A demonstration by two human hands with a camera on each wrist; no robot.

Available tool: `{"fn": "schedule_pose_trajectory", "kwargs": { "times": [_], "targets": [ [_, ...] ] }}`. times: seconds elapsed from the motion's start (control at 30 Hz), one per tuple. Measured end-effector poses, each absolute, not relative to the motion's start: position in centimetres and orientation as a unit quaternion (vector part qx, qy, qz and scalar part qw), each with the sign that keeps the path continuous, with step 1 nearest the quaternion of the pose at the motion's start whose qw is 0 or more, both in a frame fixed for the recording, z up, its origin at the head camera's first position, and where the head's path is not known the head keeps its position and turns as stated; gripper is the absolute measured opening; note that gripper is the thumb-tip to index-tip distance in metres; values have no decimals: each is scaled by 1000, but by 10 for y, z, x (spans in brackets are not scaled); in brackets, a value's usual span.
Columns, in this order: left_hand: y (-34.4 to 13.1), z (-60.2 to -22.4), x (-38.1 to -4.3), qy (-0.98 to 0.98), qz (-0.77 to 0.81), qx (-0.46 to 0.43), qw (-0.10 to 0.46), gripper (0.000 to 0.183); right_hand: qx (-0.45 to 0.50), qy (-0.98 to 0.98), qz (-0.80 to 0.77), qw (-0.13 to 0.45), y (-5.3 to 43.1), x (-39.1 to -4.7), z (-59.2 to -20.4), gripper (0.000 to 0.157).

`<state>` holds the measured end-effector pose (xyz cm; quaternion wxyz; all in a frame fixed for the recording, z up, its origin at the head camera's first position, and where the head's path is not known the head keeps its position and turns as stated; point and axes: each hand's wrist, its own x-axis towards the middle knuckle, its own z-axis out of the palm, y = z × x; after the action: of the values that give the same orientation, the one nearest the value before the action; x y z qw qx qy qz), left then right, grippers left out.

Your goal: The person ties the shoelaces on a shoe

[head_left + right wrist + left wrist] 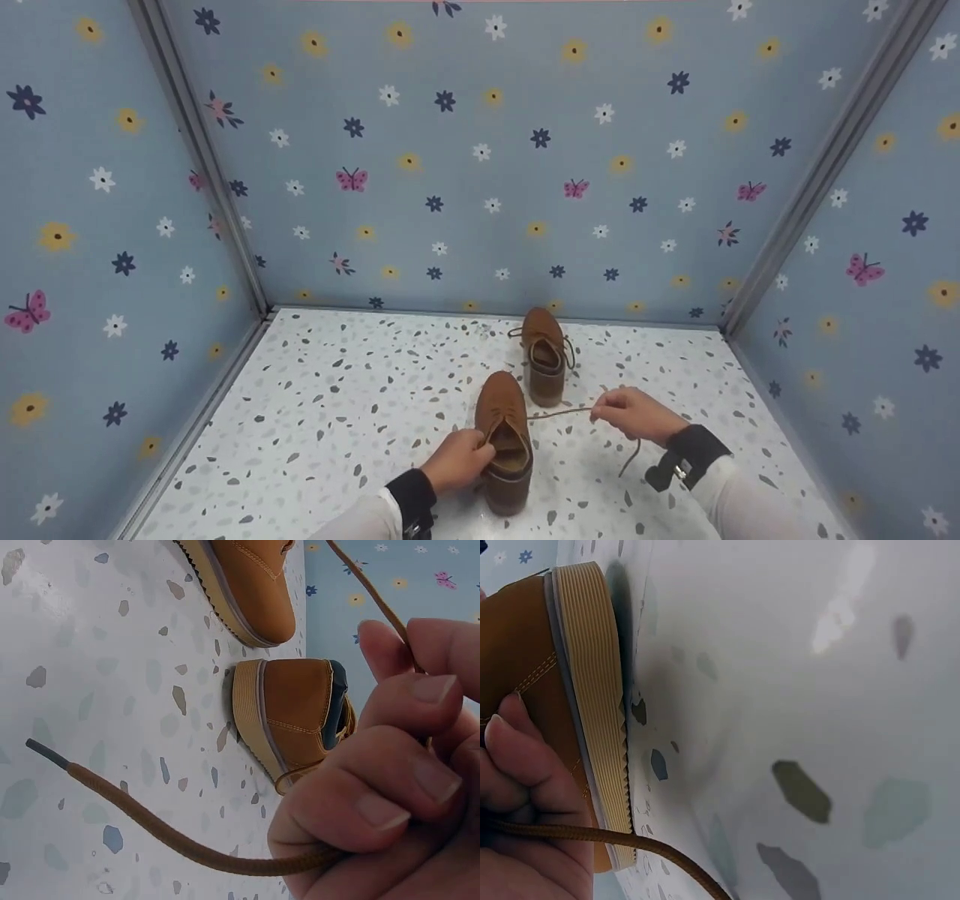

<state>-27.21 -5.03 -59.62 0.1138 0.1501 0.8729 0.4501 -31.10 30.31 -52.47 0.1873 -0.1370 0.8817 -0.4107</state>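
Note:
A brown lace-up shoe (501,394) stands nearest me on the floor, toe pointing away. At its left side my left hand (457,461) has curled fingers, fingertips against the leather upper (525,637). A brown shoelace (667,849) runs through that hand and trails out below. My right hand (637,414), to the right of the shoe, pinches the other shoelace end (559,413), stretched taut from the shoe. Its loose tail (180,844) with a dark tip hangs under the curled fingers. The matching shoe (541,330) stands just beyond, its laces out to both sides.
Speckled white flooring (337,420) lies under both shoes. Blue flowered panels (480,187) rise at the back, left and right, joined by grey metal posts (825,165). The farther shoe's toe is close to the back panel.

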Motion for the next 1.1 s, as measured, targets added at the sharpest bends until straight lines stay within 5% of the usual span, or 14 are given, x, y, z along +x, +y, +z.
{"fn": "schedule_pose_trajectory", "kwargs": {
  "times": [0.63, 0.77, 1.1],
  "targets": [
    [-77, -577, -288, 846, 463, 179, 196, 32, -142, 893, -389, 176, 306, -313, -535, 23],
    [-93, -572, -289, 852, 449, 198, 185, 15, -154, 905, -368, 151, 305, -313, -539, 22],
    [-129, -567, -297, 882, 411, 189, 131, 9, -132, 937, -312, 89, 300, -310, -546, 17]
  ]
}}
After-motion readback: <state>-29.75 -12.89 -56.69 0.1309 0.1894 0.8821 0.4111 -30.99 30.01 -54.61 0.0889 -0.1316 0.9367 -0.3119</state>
